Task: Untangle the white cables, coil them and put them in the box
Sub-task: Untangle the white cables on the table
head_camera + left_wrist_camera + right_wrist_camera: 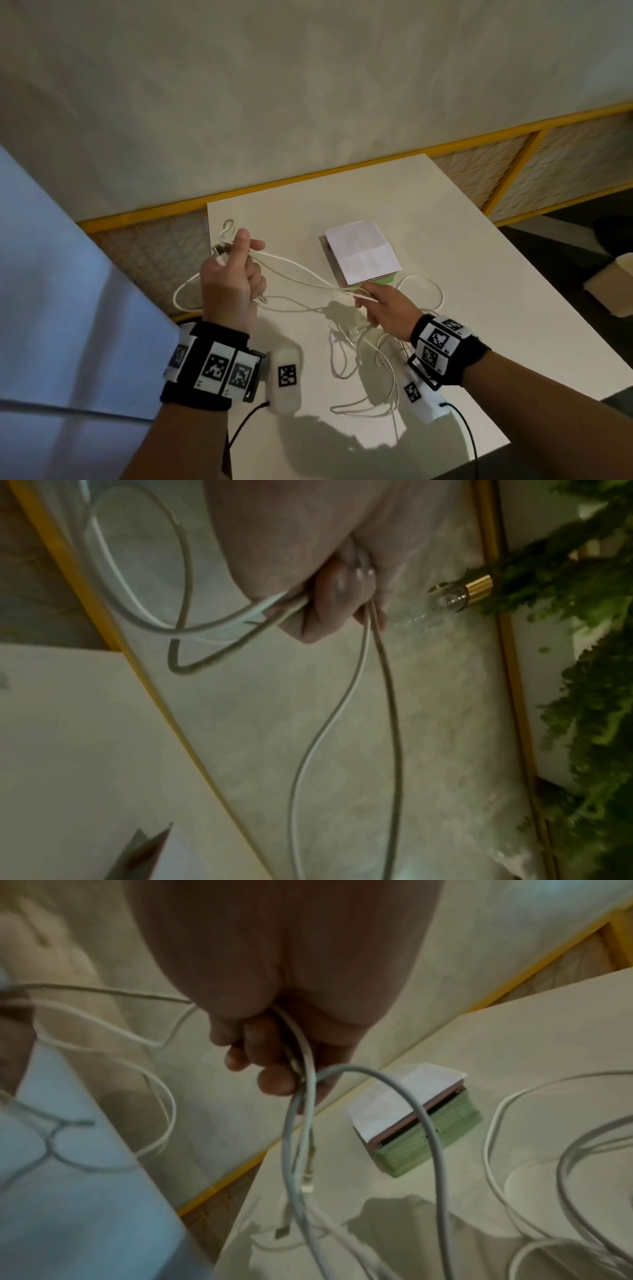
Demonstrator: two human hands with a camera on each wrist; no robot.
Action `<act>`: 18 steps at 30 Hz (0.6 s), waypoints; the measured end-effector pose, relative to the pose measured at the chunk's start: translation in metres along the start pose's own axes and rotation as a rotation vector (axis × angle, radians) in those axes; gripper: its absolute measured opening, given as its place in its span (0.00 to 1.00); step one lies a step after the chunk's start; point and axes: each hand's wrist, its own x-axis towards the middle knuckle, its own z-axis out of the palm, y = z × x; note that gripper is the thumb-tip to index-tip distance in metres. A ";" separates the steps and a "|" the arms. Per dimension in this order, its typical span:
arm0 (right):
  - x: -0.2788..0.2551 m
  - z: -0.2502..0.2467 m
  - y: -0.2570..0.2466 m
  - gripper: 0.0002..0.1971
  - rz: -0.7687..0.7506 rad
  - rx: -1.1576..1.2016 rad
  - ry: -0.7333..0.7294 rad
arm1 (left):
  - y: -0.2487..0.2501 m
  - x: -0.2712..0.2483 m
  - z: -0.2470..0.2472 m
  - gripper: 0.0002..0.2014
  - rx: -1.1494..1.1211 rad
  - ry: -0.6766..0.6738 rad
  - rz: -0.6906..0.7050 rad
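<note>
Several thin white cables (359, 346) lie tangled on the white table (462, 246). My left hand (236, 270) is raised above the table's left edge and grips a few strands (329, 718) in curled fingers (325, 607), with a small loop sticking up behind it. Two strands stretch from there to my right hand (380, 305), which pinches them just in front of the box (363, 255). In the right wrist view the fingers (270, 1066) curl round cables (301, 1123) whose plug ends dangle below. The box (421, 1129) is green with a white paper on top.
A yellow-framed mesh railing (513, 137) runs behind the table. A cardboard piece (613, 284) lies on the dark floor to the right. A light blue panel (68, 291) stands at the left. A bulb with a brass base (459, 595) and greenery show in the left wrist view.
</note>
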 end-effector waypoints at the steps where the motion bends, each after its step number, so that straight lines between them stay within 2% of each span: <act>1: -0.001 -0.005 0.001 0.14 0.012 0.043 0.015 | -0.001 0.000 -0.005 0.18 0.013 0.010 0.002; 3: -0.004 -0.016 0.004 0.16 0.020 0.068 0.021 | 0.000 0.002 -0.016 0.18 0.003 0.040 -0.001; 7: -0.006 -0.024 0.010 0.19 0.009 -0.174 -0.093 | 0.003 0.006 -0.021 0.20 -0.026 0.088 0.014; 9: -0.006 -0.021 0.010 0.18 0.018 -0.190 -0.082 | -0.002 0.008 -0.021 0.19 -0.018 0.112 0.020; 12: -0.004 -0.022 0.007 0.18 0.051 0.043 0.098 | -0.012 0.018 -0.029 0.18 -0.013 0.142 0.010; 14: -0.002 -0.024 -0.003 0.19 0.044 0.166 0.170 | -0.020 0.022 -0.034 0.15 0.053 0.113 -0.018; 16: -0.001 -0.024 -0.016 0.17 0.012 0.175 0.175 | -0.031 0.018 -0.030 0.15 0.162 0.052 -0.073; 18: 0.001 -0.021 -0.030 0.16 -0.010 0.166 0.131 | -0.046 0.007 -0.017 0.20 0.264 -0.032 -0.185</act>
